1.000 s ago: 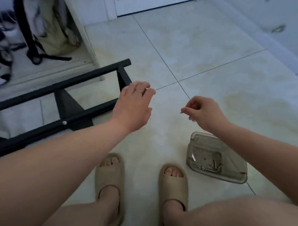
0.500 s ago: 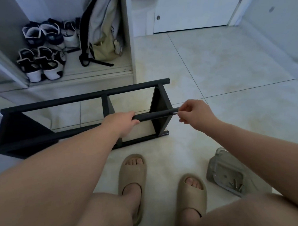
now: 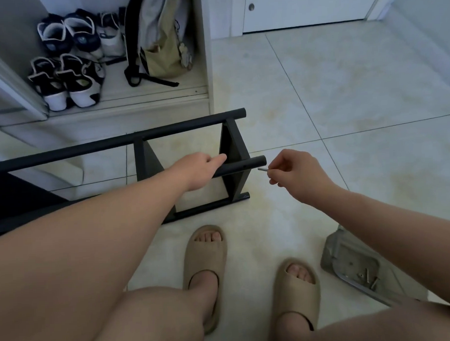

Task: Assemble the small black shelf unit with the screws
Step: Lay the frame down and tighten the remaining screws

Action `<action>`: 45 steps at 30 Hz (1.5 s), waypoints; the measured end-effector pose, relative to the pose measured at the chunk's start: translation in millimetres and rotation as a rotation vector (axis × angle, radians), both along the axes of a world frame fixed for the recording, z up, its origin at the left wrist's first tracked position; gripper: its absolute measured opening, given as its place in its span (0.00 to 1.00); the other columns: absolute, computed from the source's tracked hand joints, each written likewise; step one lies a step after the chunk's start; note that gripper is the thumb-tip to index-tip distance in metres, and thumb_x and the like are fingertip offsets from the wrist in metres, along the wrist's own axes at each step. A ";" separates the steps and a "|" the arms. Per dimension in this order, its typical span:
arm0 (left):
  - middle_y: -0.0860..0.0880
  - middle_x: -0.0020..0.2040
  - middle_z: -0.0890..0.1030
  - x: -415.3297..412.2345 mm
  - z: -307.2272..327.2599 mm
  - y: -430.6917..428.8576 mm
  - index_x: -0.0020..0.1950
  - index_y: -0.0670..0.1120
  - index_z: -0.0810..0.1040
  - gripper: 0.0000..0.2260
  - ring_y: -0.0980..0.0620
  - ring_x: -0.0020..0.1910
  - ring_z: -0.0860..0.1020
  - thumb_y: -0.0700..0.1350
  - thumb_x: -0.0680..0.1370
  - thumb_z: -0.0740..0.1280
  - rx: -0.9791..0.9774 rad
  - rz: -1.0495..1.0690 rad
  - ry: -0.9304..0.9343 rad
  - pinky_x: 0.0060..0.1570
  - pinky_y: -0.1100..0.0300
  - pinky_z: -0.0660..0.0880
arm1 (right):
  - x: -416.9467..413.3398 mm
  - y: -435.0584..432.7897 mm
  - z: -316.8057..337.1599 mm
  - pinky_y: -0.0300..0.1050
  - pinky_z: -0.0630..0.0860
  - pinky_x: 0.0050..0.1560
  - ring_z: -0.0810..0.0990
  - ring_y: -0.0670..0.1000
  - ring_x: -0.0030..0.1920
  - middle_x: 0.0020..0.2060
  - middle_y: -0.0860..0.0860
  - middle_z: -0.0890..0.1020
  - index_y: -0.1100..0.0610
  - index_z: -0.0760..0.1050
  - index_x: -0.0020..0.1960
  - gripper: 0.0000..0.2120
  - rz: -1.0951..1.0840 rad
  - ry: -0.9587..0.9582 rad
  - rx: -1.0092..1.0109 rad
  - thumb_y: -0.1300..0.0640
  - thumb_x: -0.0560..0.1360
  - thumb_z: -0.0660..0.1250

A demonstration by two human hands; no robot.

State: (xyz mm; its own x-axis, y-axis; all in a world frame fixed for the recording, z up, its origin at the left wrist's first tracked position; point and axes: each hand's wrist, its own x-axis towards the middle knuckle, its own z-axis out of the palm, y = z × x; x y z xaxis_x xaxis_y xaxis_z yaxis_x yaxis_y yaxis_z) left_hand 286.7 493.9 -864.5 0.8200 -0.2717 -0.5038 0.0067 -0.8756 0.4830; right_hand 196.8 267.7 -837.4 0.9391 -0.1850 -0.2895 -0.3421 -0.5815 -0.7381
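1 screw (image 3: 262,169) pinched in right hand (image 3: 295,173); left hand (image 3: 198,171) grips shelf unit bar (image 3: 253,163).

Tiled floor (image 3: 343,89); black shelf unit (image 3: 166,129); clear tray (image 3: 349,257)

Black tubular metal shelf frame (image 3: 186,127) was placed on pale tiled floor (image 3: 344,102), before open white cupboard (image 3: 207,69). Small silver screw (image 3: 262,169) was held just right of the frame's near bar end. Clear plastic tray (image 3: 334,253) was set right of the beige foam slippers (image 3: 206,260).
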 end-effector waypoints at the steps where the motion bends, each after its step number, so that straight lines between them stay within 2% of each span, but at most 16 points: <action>1: 0.44 0.50 0.82 3.7 -1.7 -9.6 0.54 0.46 0.80 0.27 0.45 0.45 0.83 0.66 0.82 0.52 -0.076 0.031 0.008 0.52 0.51 0.76 | -0.7 -1.0 -1.8 0.58 0.82 0.50 0.85 0.48 0.41 0.34 0.46 0.85 0.53 0.79 0.43 0.04 0.001 0.000 0.018 0.60 0.76 0.70; 4: 0.42 0.49 0.85 16.8 -11.9 -35.3 0.54 0.43 0.81 0.24 0.44 0.37 0.85 0.62 0.82 0.58 -0.265 0.140 0.111 0.41 0.53 0.80 | -1.0 -1.2 -7.8 0.56 0.83 0.52 0.85 0.49 0.40 0.34 0.48 0.85 0.55 0.79 0.43 0.05 -0.003 -0.012 0.094 0.62 0.76 0.70; 6: 0.43 0.45 0.86 23.1 -18.7 -47.2 0.54 0.42 0.81 0.24 0.46 0.33 0.85 0.63 0.80 0.62 -0.284 0.160 0.170 0.33 0.58 0.79 | 1.1 -0.5 -11.6 0.53 0.83 0.52 0.86 0.48 0.39 0.34 0.48 0.85 0.55 0.79 0.42 0.06 -0.007 -0.028 0.141 0.64 0.76 0.70; 10: 0.52 0.23 0.79 29.3 -26.5 -54.2 0.51 0.40 0.82 0.24 0.53 0.22 0.78 0.62 0.77 0.69 -0.261 0.096 0.178 0.24 0.65 0.74 | 5.2 1.5 -18.5 0.52 0.83 0.51 0.86 0.49 0.40 0.34 0.50 0.85 0.56 0.78 0.42 0.06 0.000 -0.038 0.172 0.64 0.75 0.71; 13: 0.50 0.23 0.79 31.4 -28.3 -52.4 0.51 0.39 0.82 0.23 0.53 0.22 0.77 0.61 0.78 0.69 -0.265 0.106 0.178 0.24 0.65 0.73 | 6.1 2.4 -21.4 0.51 0.83 0.51 0.86 0.47 0.39 0.34 0.49 0.85 0.56 0.78 0.42 0.06 0.020 -0.031 0.160 0.64 0.75 0.71; 17: 0.48 0.23 0.79 30.6 -26.5 -52.6 0.44 0.41 0.79 0.19 0.53 0.20 0.77 0.58 0.79 0.68 -0.262 0.096 0.174 0.23 0.67 0.72 | 5.7 3.7 -24.1 0.52 0.83 0.52 0.86 0.47 0.39 0.35 0.49 0.85 0.55 0.78 0.41 0.07 0.028 -0.019 0.163 0.64 0.76 0.71; 23: 0.49 0.23 0.79 30.4 -24.6 -52.6 0.45 0.40 0.78 0.16 0.53 0.21 0.78 0.54 0.79 0.69 -0.297 0.122 0.191 0.23 0.66 0.73 | 6.5 7.8 -25.4 0.58 0.82 0.53 0.86 0.50 0.40 0.35 0.50 0.86 0.55 0.78 0.41 0.07 0.027 -0.021 0.183 0.64 0.76 0.71; 27: 0.46 0.26 0.81 30.9 -24.5 -52.1 0.46 0.39 0.80 0.17 0.50 0.24 0.78 0.55 0.79 0.68 -0.294 0.124 0.199 0.30 0.62 0.75 | 8.2 9.7 -26.8 0.58 0.82 0.54 0.86 0.51 0.41 0.35 0.49 0.86 0.54 0.78 0.41 0.08 0.030 -0.011 0.175 0.64 0.76 0.71; 32: 0.42 0.30 0.82 30.7 -25.4 -51.5 0.53 0.37 0.82 0.19 0.45 0.33 0.78 0.54 0.80 0.64 -0.313 0.148 0.238 0.41 0.56 0.76 | 6.9 11.7 -29.2 0.58 0.81 0.55 0.86 0.52 0.42 0.34 0.50 0.85 0.54 0.78 0.41 0.08 0.027 -0.002 0.165 0.64 0.76 0.72; 35: 0.41 0.30 0.82 30.8 -26.3 -51.7 0.53 0.38 0.83 0.19 0.44 0.32 0.79 0.54 0.80 0.64 -0.324 0.153 0.240 0.39 0.57 0.76 | 7.5 13.6 -27.0 0.54 0.82 0.54 0.85 0.49 0.40 0.35 0.49 0.85 0.53 0.78 0.40 0.09 0.032 -0.033 0.163 0.64 0.76 0.72; 38: 0.41 0.31 0.83 31.6 -26.5 -51.4 0.51 0.38 0.82 0.18 0.45 0.30 0.79 0.53 0.80 0.65 -0.334 0.164 0.238 0.34 0.59 0.76 | 9.5 14.7 -24.1 0.54 0.82 0.53 0.85 0.51 0.40 0.35 0.49 0.86 0.53 0.79 0.41 0.08 0.023 -0.050 0.165 0.64 0.76 0.72; 41: 0.41 0.30 0.82 31.1 -25.8 -51.5 0.50 0.39 0.83 0.18 0.44 0.31 0.79 0.54 0.80 0.65 -0.336 0.164 0.237 0.35 0.58 0.76 | 8.3 16.0 -24.5 0.56 0.81 0.51 0.84 0.52 0.41 0.34 0.48 0.85 0.51 0.78 0.39 0.09 0.045 -0.040 0.115 0.63 0.75 0.73; 43: 0.41 0.30 0.82 30.5 -25.4 -51.4 0.50 0.39 0.83 0.18 0.44 0.32 0.79 0.54 0.81 0.65 -0.340 0.163 0.241 0.36 0.57 0.76 | 8.1 17.7 -24.6 0.53 0.81 0.48 0.84 0.50 0.40 0.34 0.47 0.85 0.50 0.78 0.39 0.10 0.071 -0.041 0.064 0.61 0.75 0.73; 45: 0.41 0.30 0.82 29.8 -25.1 -50.8 0.50 0.39 0.83 0.18 0.44 0.32 0.78 0.54 0.80 0.65 -0.341 0.157 0.243 0.38 0.57 0.76 | 9.5 20.4 -24.3 0.45 0.80 0.43 0.83 0.47 0.38 0.34 0.48 0.85 0.51 0.78 0.39 0.09 0.096 -0.047 0.030 0.60 0.75 0.73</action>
State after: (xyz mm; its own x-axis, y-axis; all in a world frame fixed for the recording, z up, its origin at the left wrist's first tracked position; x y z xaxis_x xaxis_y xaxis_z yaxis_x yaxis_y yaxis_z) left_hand 316.5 443.1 -889.6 0.7333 -0.3377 -0.5901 0.2754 -0.6460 0.7120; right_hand 206.3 288.1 -861.7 0.9648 -0.0856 -0.2489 -0.2506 -0.5874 -0.7695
